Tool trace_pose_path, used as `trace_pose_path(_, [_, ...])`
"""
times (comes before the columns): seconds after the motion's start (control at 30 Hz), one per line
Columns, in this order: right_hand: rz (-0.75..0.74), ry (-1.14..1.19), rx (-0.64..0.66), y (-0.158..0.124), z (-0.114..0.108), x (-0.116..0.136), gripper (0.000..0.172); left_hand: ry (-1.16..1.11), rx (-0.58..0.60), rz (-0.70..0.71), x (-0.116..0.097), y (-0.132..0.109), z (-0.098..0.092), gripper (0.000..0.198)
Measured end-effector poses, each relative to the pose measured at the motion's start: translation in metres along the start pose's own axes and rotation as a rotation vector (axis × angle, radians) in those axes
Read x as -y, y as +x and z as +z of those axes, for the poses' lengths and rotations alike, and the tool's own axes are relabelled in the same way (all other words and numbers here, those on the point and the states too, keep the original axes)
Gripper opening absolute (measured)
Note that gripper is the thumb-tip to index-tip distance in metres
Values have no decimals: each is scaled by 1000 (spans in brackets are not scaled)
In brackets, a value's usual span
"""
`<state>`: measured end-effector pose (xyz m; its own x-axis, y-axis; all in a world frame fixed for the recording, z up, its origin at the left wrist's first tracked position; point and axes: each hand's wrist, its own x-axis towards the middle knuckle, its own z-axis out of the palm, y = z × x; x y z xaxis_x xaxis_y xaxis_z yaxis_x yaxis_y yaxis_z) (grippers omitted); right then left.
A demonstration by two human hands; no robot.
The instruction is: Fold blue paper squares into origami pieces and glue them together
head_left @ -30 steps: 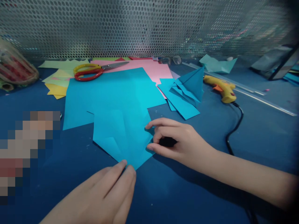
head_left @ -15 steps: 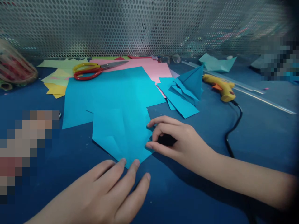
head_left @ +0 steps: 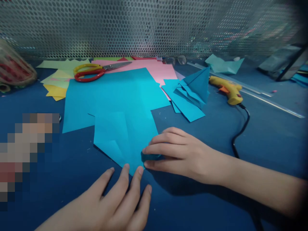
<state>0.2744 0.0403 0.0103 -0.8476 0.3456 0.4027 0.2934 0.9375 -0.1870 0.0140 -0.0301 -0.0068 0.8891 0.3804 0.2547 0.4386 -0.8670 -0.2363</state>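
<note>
A sheet of blue paper (head_left: pixel 109 128) with creases and a folded lower-left edge lies in front of me, its point toward me. My left hand (head_left: pixel 120 202) is palm down with fingers spread, two fingertips touching that lower point. At the lower right edge, my right hand (head_left: pixel 185 154) has its thumb and fingers on the paper, partly hiding that corner. Shadow darkens the paper between thumb and fingers. Under its far end is a larger blue sheet (head_left: pixel 79 102), with red-and-yellow-handled scissors (head_left: pixel 90 73) on its back edge.
Folded blue pieces (head_left: pixel 192 93) and a yellow glue gun (head_left: pixel 228 89) with a black cord lie right. Clear glue sticks (head_left: pixel 276 104) and a pale paper boat (head_left: pixel 223 64) are behind. Pink paper (head_left: pixel 166 70) lies beneath a perforated metal panel (head_left: pixel 144 29). A blurred patch covers the left.
My right hand has slid down and left along the paper's right edge, toward its lower point. The left hand's fingers have spread slightly, staying at the point.
</note>
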Motion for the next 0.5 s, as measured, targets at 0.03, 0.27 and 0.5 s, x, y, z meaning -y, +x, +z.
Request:
trace_pose_path(0.03, [-20,5,9,0,-1,-2,32,5,4,5,0,0,0,38])
trace_pose_path(0.27, [-62,6,-77,-9,1,-23,41,9,66,26,4,5,-6,37])
trace_pose_path(0.5, [-97,-72,-95,-15,4,-27,35,7,45,31,6,5,-8,35])
